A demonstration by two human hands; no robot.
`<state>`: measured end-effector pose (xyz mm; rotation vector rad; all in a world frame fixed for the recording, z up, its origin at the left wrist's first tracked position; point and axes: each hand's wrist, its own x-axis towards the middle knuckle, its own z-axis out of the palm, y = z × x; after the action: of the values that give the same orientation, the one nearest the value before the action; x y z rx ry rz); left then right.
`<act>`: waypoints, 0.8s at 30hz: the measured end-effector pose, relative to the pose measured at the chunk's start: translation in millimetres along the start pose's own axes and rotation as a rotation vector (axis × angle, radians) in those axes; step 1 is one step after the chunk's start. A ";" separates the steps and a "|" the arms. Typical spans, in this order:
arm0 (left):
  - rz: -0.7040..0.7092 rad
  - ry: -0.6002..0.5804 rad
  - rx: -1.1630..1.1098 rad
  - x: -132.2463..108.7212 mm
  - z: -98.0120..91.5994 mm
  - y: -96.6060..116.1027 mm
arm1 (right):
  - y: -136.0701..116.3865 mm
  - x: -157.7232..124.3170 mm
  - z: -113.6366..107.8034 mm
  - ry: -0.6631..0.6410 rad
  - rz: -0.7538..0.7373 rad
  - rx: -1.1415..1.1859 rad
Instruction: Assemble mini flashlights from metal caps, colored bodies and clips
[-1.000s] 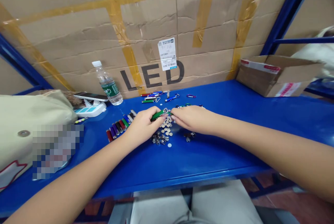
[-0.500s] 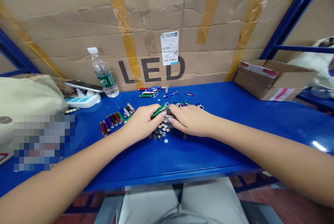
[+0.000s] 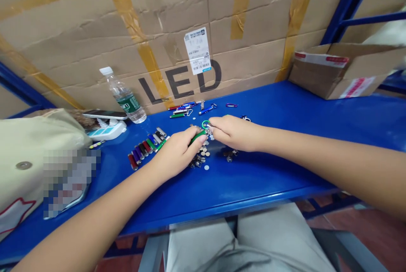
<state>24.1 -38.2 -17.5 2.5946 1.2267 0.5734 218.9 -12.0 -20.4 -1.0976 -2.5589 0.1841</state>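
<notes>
My left hand (image 3: 179, 152) grips a small green metal flashlight (image 3: 198, 137) between thumb and fingers. My right hand (image 3: 233, 133) meets it from the other side, its fingertips pinching at a green carabiner ring (image 3: 206, 125) and a metal loop at the flashlight's end. Below both hands lies a heap of small silver button batteries (image 3: 203, 152), with a cluster of metal end caps (image 3: 197, 161) beside it. A row of coloured flashlight bodies (image 3: 144, 149) lies left of my left hand. Several finished keychain flashlights (image 3: 181, 111) lie further back.
The blue shelf top (image 3: 263, 170) holds everything. A water bottle (image 3: 125, 99), a phone (image 3: 104, 114), a white power strip (image 3: 107, 130) and a cream bag (image 3: 28, 157) stand at left. An open cardboard box (image 3: 342, 72) sits at back right, before a taped cardboard wall (image 3: 241, 22).
The green flashlight has tilted lower, and its green ring now shows above my fingers. My hands have parted slightly. The whole view has shifted as my head moved.
</notes>
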 end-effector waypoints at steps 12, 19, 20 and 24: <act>0.017 0.087 0.316 0.0 -2.8 2.3 | 2.7 0.2 -0.8 -0.005 0.012 0.192; -0.041 0.135 0.503 0.3 0.5 7.1 | -0.7 1.0 -1.7 -0.051 0.103 0.162; -0.051 0.135 0.528 2.0 0.5 7.8 | -0.6 1.4 -2.6 -0.062 0.110 0.182; -0.065 0.110 0.610 15.3 -1.0 10.4 | 6.7 4.5 -8.3 -0.066 0.098 0.235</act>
<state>39.7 -32.9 -9.0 3.0147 1.7409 0.3720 223.6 -4.3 -13.2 -1.1426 -2.4629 0.5401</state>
